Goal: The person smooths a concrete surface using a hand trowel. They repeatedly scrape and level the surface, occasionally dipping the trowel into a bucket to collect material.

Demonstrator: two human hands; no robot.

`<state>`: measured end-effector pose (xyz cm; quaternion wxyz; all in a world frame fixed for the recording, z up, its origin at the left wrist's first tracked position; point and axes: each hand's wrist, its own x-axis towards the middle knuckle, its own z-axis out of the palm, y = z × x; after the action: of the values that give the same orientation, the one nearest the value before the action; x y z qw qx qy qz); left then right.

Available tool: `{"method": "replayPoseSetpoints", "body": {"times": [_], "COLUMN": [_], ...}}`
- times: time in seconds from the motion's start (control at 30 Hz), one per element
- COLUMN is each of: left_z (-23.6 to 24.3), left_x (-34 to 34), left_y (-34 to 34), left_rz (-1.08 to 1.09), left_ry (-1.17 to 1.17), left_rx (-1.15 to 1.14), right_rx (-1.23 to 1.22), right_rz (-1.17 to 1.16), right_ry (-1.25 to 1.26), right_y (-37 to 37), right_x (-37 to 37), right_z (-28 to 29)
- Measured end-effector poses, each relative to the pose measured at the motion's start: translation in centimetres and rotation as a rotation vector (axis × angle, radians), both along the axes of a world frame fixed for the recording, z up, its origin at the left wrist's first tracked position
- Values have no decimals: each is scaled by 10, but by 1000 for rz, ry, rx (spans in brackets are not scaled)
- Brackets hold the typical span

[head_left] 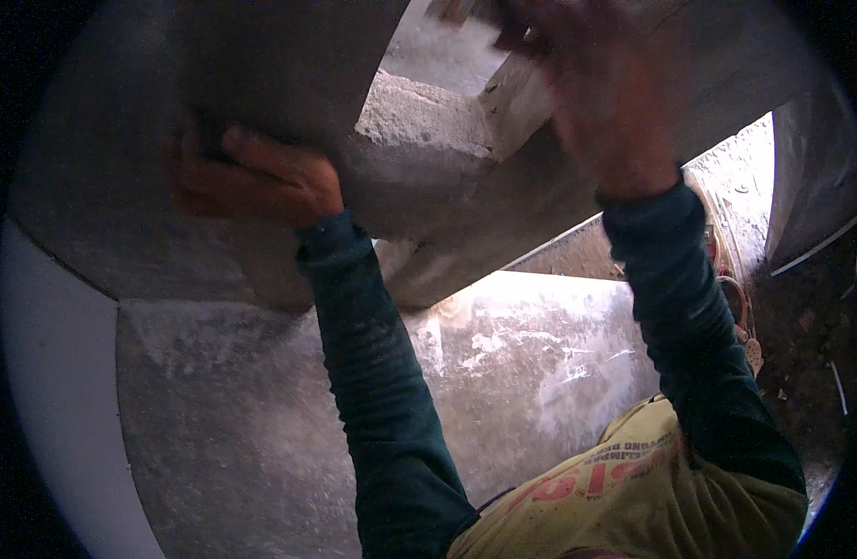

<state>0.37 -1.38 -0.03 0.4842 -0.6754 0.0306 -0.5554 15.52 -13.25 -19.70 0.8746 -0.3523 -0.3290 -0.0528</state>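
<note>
Mottled grey surface (260, 419), pale panel (55, 363) left, littered floor (801, 359) right.

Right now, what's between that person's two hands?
In the head view, an opening in the grey surface lies between the left hand and the blurred right hand, a rough, pale ledge showing in it.

From here I can see writing on the front of the person's yellow shirt (717, 508). There are big red letters (587, 482), and just beside them some small dark letters (624, 454) in short rows. It all looks upside down, and the folds bend some of the letters.
</note>
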Motion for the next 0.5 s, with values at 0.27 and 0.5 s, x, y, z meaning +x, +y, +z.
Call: {"method": "replayPoseSetpoints", "body": {"times": [0.27,0.5], "left_z": [7,0], "left_x": [3,-4], "left_y": [16,6], "left_rz": [50,57], "left_ry": [-49,-28], "left_rx": [63,-36], "right_rx": [451,642], "right_rz": [658,424], "right_ry": [398,308], "right_y": [12,12], "right_x": [-41,-21], "right_z": [22,38]}}
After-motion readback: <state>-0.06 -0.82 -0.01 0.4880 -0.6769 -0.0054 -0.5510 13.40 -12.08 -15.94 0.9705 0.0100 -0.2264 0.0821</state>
